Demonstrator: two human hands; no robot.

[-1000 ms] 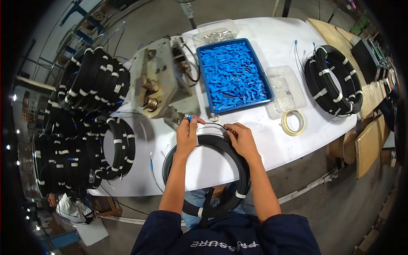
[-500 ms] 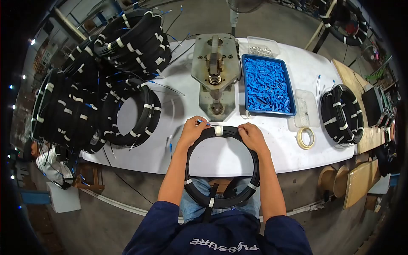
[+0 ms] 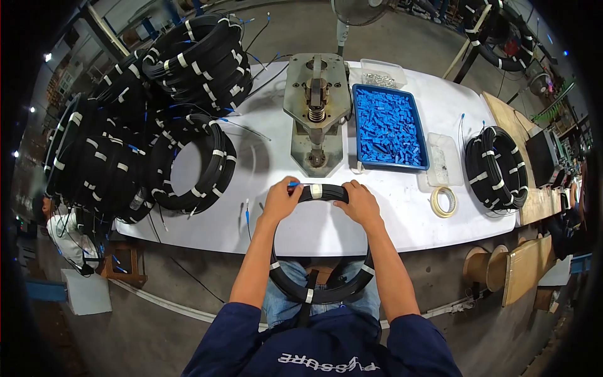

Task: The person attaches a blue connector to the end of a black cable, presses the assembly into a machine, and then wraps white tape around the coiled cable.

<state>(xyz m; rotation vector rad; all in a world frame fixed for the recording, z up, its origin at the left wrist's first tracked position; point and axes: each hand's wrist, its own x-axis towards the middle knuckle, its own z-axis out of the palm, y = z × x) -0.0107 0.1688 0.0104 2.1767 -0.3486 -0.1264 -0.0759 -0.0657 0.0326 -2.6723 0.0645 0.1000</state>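
Left hand [image 3: 282,200], right hand [image 3: 361,204] gripping coil [image 3: 333,294] | overhangs table edge [image 3: 188,244] | apparent gap before press [image 3: 316,94]

Desk: white-topped, front edge bowed in this wide view [image 3: 402,217]
Floor: bare grey, dull sheen, running under and beyond the desk [image 3: 477,333]
Floor strip: pale, pipe-like, lying along the ground on the near side [image 3: 169,303]
Fan: beyond the desk's far edge, round cage cut by the top of view [image 3: 361,11]
Wooden surface: light brown, adjoining the desk's right end [image 3: 509,129]
Spool: wooden, below that end [image 3: 478,267]
Tan panel: tilted, just beside the spool [image 3: 527,270]
Wooden stand: brown, left floor [image 3: 125,259]
Pale box: beside the stand [image 3: 86,292]
Lamps: small bright spots, far left [image 3: 48,57]
Margins: dark; wall detail unclear
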